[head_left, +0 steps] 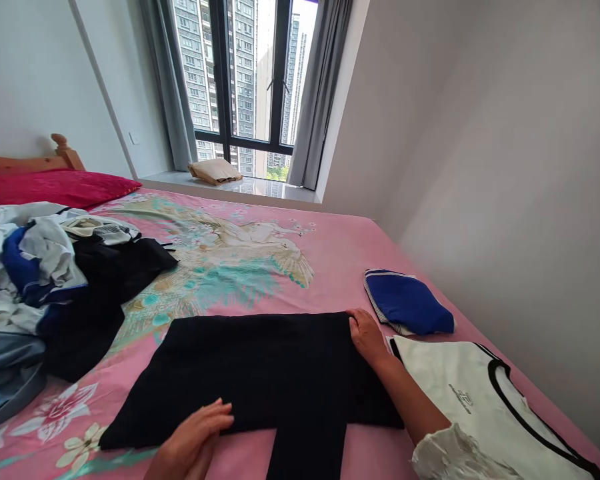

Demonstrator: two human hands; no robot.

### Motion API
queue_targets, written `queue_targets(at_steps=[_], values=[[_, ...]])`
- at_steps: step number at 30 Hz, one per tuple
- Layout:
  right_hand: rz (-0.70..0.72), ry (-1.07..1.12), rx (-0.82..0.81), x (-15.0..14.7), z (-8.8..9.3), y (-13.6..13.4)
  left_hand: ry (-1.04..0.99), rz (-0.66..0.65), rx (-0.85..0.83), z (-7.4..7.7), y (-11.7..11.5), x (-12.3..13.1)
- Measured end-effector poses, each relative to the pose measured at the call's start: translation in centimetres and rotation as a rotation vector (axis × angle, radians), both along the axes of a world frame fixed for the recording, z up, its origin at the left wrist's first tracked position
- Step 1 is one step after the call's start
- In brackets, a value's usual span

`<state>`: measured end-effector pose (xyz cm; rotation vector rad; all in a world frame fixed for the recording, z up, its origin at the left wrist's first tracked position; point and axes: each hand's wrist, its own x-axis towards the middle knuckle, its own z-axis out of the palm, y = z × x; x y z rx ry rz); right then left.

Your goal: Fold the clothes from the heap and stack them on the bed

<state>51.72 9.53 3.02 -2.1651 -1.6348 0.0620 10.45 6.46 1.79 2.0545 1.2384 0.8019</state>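
pink bedding [345, 247] printed with flowers and a pale bird covers a bed in a bright room. spread flat across its near part is a black garment [260, 380], wide from side to side, with a narrower black strip running from its near edge out of the bottom of the view.

the person's left hand [195, 437] is at the garment's near edge, left of that strip, fingers extended and close together, holding nothing; whether it touches the cloth cannot be told. the right hand [367, 337] lies on the far right corner, fingers bent over the edge; whether they pinch the fabric cannot be told. a pale, crinkled sleeve [455, 453] shows on the right forearm.

just beyond the right hand rests a folded blue cloth [407, 301] with a striped edge. nearer, a white top [430, 373] with black trim lies flat beside the garment.

on the left, white, blue, black and denim clothes form a loose heap [55, 260]. behind it are a red pillow [55, 187] and a wooden headboard [25, 164].

farthest off, gray curtains [320, 100] flank a window [253, 100] facing tall buildings, and a beige bundle [215, 171] sits on the sill [265, 188].
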Motion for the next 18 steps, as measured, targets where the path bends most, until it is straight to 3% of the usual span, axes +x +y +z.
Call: queue_targets(at_steps=[4, 9, 13, 18], values=[[0.201, 0.113, 0.009, -5.7, 0.1, 1.2, 0.271, 0.047, 0.200, 1.6, 6.4, -1.2], [0.292, 0.127, -0.087, -10.8, -1.1, 2.7, 0.690, 0.018, 0.194, 0.1, 13.7, -0.9], [0.251, 0.064, -0.159, -12.8, -2.1, 3.0, 0.735, 0.038, 0.201, -0.9, 16.6, -3.2], [0.208, -0.003, -0.195, -14.0, -2.8, 3.0, 0.725, 0.130, 0.180, -1.3, 17.7, -6.2]])
